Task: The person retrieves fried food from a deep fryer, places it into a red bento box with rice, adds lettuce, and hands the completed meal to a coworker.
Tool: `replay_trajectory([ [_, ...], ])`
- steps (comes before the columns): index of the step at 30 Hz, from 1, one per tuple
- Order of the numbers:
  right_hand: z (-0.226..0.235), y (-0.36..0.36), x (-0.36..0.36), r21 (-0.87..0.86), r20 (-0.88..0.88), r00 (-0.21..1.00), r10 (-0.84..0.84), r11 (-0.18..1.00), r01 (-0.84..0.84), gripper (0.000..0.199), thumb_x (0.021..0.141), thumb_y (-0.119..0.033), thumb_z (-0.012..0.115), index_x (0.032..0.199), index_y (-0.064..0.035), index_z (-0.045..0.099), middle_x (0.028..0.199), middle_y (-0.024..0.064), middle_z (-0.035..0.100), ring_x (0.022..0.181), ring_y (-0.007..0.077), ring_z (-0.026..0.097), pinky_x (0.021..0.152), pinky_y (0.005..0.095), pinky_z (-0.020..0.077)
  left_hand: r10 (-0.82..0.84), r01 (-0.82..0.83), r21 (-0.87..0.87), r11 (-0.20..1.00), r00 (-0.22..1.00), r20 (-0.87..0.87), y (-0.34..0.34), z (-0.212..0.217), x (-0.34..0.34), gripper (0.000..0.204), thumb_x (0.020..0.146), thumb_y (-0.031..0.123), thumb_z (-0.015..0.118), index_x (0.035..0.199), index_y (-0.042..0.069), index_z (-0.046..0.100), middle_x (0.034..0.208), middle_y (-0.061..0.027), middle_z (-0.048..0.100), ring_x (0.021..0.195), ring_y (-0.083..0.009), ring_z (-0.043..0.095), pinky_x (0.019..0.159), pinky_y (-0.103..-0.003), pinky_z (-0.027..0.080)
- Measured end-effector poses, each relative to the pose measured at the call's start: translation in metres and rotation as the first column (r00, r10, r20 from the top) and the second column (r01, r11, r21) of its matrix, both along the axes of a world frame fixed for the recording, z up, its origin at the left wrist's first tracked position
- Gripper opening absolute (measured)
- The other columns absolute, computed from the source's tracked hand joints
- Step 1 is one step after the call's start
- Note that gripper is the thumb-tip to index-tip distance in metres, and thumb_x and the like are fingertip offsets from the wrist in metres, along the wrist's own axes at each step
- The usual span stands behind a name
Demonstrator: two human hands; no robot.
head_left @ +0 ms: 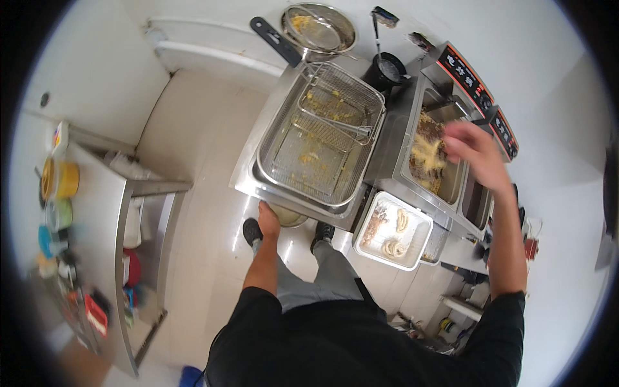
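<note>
My right hand (474, 149) is over the left well of the deep fryer (403, 171), its fingers curled toward the thumb and slightly blurred. Just beside the fingertips, pale yellow battered food (427, 153) lies in dark, foaming oil; whether the fingers still grip a bit of it is hard to make out. Low by the near edge of the steel counter is my left hand (269, 222), next to the rim of a pale round bowl (290, 218). Its fingers are mostly hidden, so their grip on the bowl does not show.
A wire fry basket (316, 184) with yellow crumbs and a strainer sits on the counter to the left of the fryer. In front stands a white tray (390, 257) with food pieces. Behind are a steel bowl (345, 29) and a black pot (377, 79). Shelving (106, 213) is at left.
</note>
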State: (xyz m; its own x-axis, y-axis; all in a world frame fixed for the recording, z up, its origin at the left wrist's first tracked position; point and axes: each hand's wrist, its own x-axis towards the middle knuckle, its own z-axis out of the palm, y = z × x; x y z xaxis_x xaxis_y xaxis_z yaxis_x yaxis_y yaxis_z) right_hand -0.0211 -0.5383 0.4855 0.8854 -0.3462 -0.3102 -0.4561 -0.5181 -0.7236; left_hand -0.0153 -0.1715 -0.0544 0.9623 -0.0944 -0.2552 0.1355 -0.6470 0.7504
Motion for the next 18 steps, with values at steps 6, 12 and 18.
replay_trajectory([
  [6, -0.103, 0.076, 0.153, -0.389, -0.643, 0.766, -0.013, 0.867, -0.312, 0.104, 0.072, -0.079, 0.066, 0.124, 0.0097, 0.055, 0.114, 0.0248, 0.061, 0.098, 0.0303, 0.067, 0.073, 0.0379, 0.0565, -0.100, 0.175, -0.209, 0.962, 0.940, 0.326, -0.046, -0.082, 0.014, 0.038, 0.092, 0.026, 0.057, 0.121, 0.002, 0.063, 0.118, -0.0246, 0.064, 0.102, -0.0472, 0.060, 0.091, -0.049, 0.050],
  [12, -0.147, 0.074, 0.192, -0.207, -0.815, 0.579, 0.021, 0.923, -0.325, 0.087, 0.074, -0.073, 0.070, 0.097, 0.0106, 0.062, 0.086, 0.0164, 0.058, 0.061, 0.0258, 0.057, 0.049, 0.0373, 0.0486, -0.081, 0.167, -0.315, 0.934, 0.960, 0.267, -0.084, -0.125, 0.015, 0.035, 0.092, 0.025, 0.058, 0.118, 0.002, 0.064, 0.115, -0.0245, 0.065, 0.105, -0.0467, 0.060, 0.092, -0.049, 0.049],
  [18, -0.130, 0.064, 0.207, -0.249, -0.827, 0.561, 0.031, 0.875, -0.415, 0.088, 0.084, -0.074, 0.057, 0.104, 0.0122, 0.063, 0.076, 0.0222, 0.061, 0.060, 0.0308, 0.060, 0.055, 0.0434, 0.0506, -0.194, 0.203, -0.255, 0.945, 0.979, 0.063, -0.050, -0.104, 0.028, 0.031, 0.092, 0.024, 0.058, 0.114, 0.003, 0.065, 0.113, -0.0240, 0.066, 0.107, -0.0453, 0.060, 0.093, -0.048, 0.049],
])
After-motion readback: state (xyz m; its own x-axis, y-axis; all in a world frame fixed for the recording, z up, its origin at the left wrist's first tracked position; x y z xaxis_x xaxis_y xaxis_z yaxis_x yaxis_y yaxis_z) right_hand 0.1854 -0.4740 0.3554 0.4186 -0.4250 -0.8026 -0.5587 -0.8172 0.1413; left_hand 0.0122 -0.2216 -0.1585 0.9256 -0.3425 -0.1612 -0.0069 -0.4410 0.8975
